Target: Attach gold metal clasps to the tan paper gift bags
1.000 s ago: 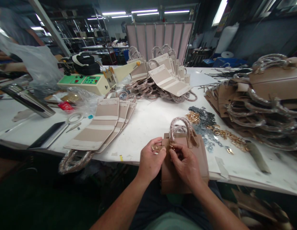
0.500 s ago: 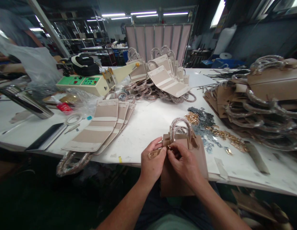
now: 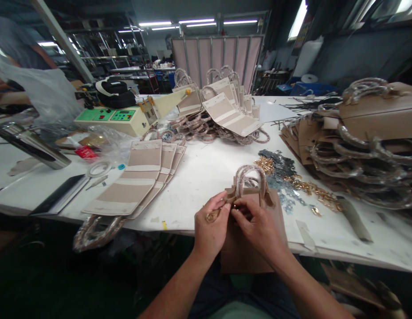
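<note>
A: What's hidden?
B: Gold pc [image 3: 211,217], partly, in L hand [image 3: 209,230]. R hand [image 3: 264,228] covers part of bag [image 3: 247,257]. Tiny gold bit [image 3: 235,206] by its fingers [image 3: 239,216]: too small to ID.
A: Cut off?
B: Bag pile [image 3: 375,113], R edge; forearms [image 3: 179,279], btm.
A: Blurred?
B: Co-worker [image 3: 21,46], top L. Panel [image 3: 122,115] txt unreadable.

Brown bag [image 3: 241,254]: smooth, matt-ish, leather look. Its handles [image 3: 239,179]: crinkly clear plastic wrap, super shiny from here. Gold bits [image 3: 265,165]: glossy metal. Cylinder [image 3: 36,145]: polished metal, mirror-bright.
</note>
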`<action>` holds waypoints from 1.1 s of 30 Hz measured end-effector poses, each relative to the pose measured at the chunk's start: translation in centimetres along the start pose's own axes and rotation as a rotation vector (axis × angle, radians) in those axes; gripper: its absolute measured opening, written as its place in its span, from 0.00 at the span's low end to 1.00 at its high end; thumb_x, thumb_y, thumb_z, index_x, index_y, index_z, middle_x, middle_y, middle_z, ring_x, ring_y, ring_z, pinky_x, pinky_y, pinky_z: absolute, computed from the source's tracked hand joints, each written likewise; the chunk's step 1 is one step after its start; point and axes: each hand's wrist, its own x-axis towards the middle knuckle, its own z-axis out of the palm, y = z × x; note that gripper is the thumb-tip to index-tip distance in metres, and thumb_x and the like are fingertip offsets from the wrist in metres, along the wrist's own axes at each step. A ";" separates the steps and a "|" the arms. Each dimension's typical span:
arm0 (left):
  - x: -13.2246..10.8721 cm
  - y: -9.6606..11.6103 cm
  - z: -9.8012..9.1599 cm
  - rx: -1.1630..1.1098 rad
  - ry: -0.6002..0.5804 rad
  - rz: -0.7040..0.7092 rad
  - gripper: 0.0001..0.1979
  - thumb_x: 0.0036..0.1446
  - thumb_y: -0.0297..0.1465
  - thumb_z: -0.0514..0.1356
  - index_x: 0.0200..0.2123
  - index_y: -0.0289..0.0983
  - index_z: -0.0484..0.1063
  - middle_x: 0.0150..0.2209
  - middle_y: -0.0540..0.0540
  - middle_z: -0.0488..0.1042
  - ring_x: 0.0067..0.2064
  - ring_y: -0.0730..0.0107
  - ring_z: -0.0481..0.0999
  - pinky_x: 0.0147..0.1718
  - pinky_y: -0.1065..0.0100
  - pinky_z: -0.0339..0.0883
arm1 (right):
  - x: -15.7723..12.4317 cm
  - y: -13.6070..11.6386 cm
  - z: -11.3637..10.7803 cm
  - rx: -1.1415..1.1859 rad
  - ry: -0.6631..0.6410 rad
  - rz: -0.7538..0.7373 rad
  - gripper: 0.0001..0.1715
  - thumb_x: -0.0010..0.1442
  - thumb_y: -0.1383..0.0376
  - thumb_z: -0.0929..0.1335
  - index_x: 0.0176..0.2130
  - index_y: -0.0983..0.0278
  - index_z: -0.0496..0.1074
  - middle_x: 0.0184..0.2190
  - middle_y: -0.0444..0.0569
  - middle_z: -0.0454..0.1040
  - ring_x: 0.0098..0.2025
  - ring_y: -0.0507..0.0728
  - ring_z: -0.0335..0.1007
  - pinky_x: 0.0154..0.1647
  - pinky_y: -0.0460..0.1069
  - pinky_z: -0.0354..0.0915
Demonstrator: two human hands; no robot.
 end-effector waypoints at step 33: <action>3.8 4.5 4.4 0.837 -0.439 1.001 0.16 0.65 0.28 0.60 0.56 0.38 0.72 0.57 0.41 0.76 0.60 0.54 0.70 0.62 0.51 0.67 | -0.7 16.4 -22.3 -0.826 0.241 0.335 0.14 0.63 0.51 0.68 0.38 0.54 0.80 0.41 0.48 0.81 0.41 0.62 0.76 0.37 0.54 0.66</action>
